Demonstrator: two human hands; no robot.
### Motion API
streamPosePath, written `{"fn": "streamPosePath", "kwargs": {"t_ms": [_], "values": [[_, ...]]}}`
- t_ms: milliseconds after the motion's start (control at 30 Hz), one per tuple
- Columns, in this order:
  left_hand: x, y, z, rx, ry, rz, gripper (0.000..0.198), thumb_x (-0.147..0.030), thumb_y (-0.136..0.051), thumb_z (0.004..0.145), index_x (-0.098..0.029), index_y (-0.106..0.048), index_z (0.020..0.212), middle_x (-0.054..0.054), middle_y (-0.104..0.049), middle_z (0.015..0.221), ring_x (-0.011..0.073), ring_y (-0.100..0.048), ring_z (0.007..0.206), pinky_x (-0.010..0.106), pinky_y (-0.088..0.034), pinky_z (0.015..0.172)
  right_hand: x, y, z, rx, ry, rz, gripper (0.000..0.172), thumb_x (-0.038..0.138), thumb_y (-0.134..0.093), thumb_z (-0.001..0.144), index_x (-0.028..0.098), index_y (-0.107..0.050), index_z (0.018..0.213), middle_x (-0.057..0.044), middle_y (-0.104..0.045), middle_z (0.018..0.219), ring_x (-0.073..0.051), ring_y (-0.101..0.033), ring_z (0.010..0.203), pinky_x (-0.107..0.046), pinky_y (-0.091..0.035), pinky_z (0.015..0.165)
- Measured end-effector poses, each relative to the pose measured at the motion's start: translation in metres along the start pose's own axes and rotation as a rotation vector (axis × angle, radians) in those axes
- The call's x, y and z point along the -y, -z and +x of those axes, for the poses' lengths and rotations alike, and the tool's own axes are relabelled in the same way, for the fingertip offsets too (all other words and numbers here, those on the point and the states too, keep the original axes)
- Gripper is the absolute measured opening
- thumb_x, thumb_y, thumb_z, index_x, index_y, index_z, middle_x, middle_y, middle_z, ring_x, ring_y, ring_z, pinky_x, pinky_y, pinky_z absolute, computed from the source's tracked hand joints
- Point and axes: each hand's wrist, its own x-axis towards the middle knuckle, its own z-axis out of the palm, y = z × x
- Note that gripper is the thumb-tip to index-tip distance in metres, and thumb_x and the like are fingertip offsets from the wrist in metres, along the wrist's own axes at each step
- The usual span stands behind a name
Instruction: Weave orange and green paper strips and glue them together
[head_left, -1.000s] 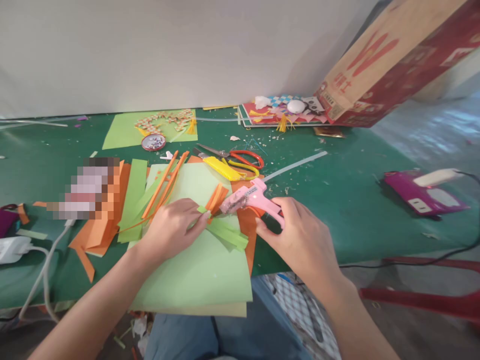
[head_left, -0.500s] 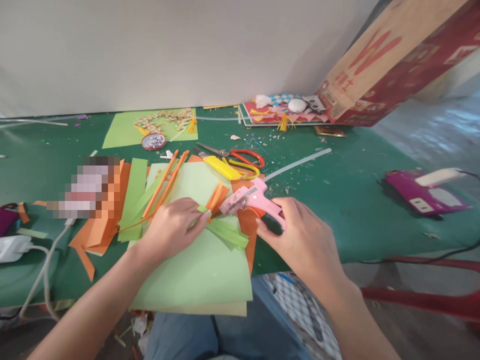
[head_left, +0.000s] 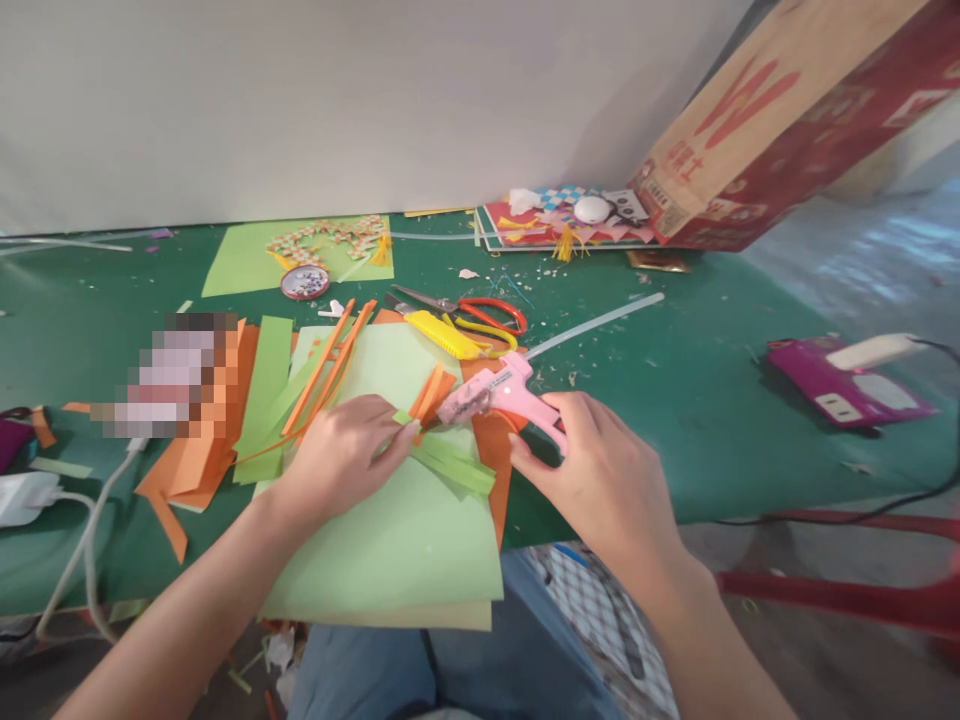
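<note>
My left hand (head_left: 349, 445) pinches a small bundle of folded paper strips, orange ones (head_left: 433, 392) pointing up and green ones (head_left: 457, 465) pointing right. Closed around the handle of a pink glue gun (head_left: 517, 390) is my right hand (head_left: 600, 455). The gun's dirty nozzle end is right beside the orange strips; whether it touches them I cannot tell. A long clear glue stick (head_left: 596, 325) juts from its back. Under both hands lie pale green paper sheets (head_left: 390, 560), with an orange sheet (head_left: 491, 470) partly beneath them.
Scissors (head_left: 491, 315) and a yellow utility knife (head_left: 442, 335) lie behind the gun. Loose green strips (head_left: 266, 400) and orange paper (head_left: 210, 440) are at left, near a white cable (head_left: 90, 540). A paper bag (head_left: 750, 130) stands back right; a purple power strip (head_left: 840, 385) lies right.
Hardly anything differs. The whole view has shifted slightly, while both hands keep their hold on the strips and the glue gun.
</note>
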Motion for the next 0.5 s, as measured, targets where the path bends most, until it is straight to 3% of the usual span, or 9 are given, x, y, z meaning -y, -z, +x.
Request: {"fn": "streamPosePath", "kwargs": {"t_ms": [200, 367, 500], "values": [[-0.001, 0.003, -0.001, 0.050, -0.003, -0.104, 0.017, -0.014, -0.049, 0.084, -0.016, -0.066, 0.085, 0.006, -0.069, 0.077, 0.0169, -0.065, 0.071, 0.026, -0.048, 0.060, -0.012, 0.005, -0.005, -0.017, -0.092, 0.017, 0.021, 0.038, -0.050, 0.084, 0.019, -0.054, 0.093, -0.007, -0.064, 0.076, -0.020, -0.060, 0.066, -0.029, -0.043, 0.056], [-0.004, 0.002, 0.004, 0.022, 0.072, -0.060, 0.018, -0.010, -0.046, 0.084, -0.017, -0.062, 0.084, 0.003, -0.070, 0.076, 0.0162, -0.065, 0.068, 0.025, -0.046, 0.056, -0.040, 0.014, -0.018, 0.049, -0.305, 0.058, 0.035, 0.053, -0.048, 0.083, 0.019, -0.054, 0.091, -0.006, -0.062, 0.071, -0.019, -0.055, 0.058, -0.030, -0.040, 0.053], [-0.011, 0.002, 0.012, 0.117, 0.203, 0.016, 0.011, -0.011, -0.050, 0.083, -0.018, -0.057, 0.084, 0.003, -0.069, 0.073, 0.0157, -0.063, 0.061, 0.023, -0.040, 0.050, -0.059, 0.019, -0.027, 0.082, -0.426, 0.082, 0.037, 0.058, -0.047, 0.081, 0.021, -0.053, 0.086, -0.005, -0.059, 0.067, -0.020, -0.053, 0.056, -0.031, -0.039, 0.053]]}}
